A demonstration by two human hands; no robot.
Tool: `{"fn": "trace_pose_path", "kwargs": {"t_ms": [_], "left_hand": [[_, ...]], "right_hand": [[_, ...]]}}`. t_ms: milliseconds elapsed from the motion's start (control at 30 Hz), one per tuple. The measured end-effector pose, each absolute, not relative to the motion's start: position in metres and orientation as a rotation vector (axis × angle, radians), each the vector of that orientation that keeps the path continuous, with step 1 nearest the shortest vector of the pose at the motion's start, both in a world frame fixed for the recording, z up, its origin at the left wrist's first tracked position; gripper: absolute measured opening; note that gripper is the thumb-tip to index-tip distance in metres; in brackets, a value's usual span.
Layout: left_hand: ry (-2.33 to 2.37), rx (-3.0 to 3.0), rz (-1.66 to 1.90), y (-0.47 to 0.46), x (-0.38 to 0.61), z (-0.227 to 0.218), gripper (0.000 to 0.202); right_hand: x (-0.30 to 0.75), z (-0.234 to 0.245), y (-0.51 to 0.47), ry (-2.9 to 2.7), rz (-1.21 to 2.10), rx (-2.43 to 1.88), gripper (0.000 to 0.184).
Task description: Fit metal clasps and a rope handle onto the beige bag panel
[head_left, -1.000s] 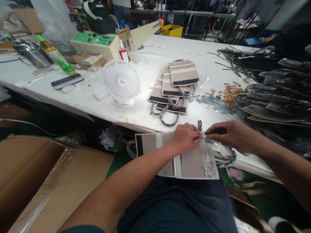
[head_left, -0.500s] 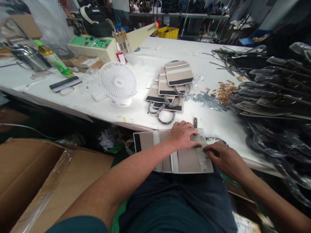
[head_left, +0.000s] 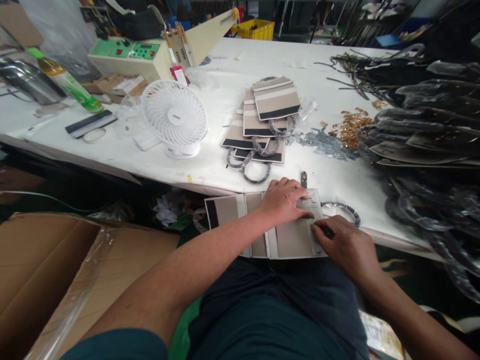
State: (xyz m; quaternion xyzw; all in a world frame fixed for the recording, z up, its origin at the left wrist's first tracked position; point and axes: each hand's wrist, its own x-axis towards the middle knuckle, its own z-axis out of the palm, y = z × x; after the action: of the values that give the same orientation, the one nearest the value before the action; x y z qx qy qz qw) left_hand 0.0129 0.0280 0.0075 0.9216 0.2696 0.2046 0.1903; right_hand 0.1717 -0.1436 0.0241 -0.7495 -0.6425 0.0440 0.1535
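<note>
A beige bag panel (head_left: pixel 258 245) with white bands and a black strip lies unfolded across my lap and against the table's front edge. My left hand (head_left: pixel 285 201) rests on its right half, fingers spread and thumb stretched out, pressing a pale, slotted strip (head_left: pixel 317 246) along the right end. My right hand (head_left: pixel 347 245) is closed at that end, thumb and finger pinched over the strip. A small dark thing shows in the pinch, too hidden to name. A plastic-wrapped ring handle (head_left: pixel 343 206) sticks out past the panel's right edge. Just behind the panel lies a small metal clasp piece (head_left: pixel 304 179).
Similar panels with ring handles (head_left: pixel 275 102) are stacked on the white table (head_left: pixel 225 105). Behind my right hand are grey metal plates (head_left: pixel 322 142), gold fittings (head_left: pixel 352 129) and piled wrapped black bags (head_left: pixel 431 135). A white fan (head_left: pixel 174 115) stands left; a cardboard box (head_left: pixel 138 270) sits lower left.
My view has tilted slightly down and shifted. The right fingertips have moved a little inward over the strip, and that hand has turned. The left hand stays in place on the panel.
</note>
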Motion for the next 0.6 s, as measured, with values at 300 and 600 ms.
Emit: {"fn": "trace_pose_path", "kwargs": {"t_ms": [300,600], "left_hand": [[0.757,2.597,0.569,0.028,0.013,0.008,0.051],[0.76,2.598,0.541,0.027,0.013,0.012,0.051]], "right_hand": [[0.154,0.017,-0.144,-1.652,-0.038,-2.212,0.032],[0.145,0.005,-0.147,-1.537,-0.003,-2.19,0.032]]}}
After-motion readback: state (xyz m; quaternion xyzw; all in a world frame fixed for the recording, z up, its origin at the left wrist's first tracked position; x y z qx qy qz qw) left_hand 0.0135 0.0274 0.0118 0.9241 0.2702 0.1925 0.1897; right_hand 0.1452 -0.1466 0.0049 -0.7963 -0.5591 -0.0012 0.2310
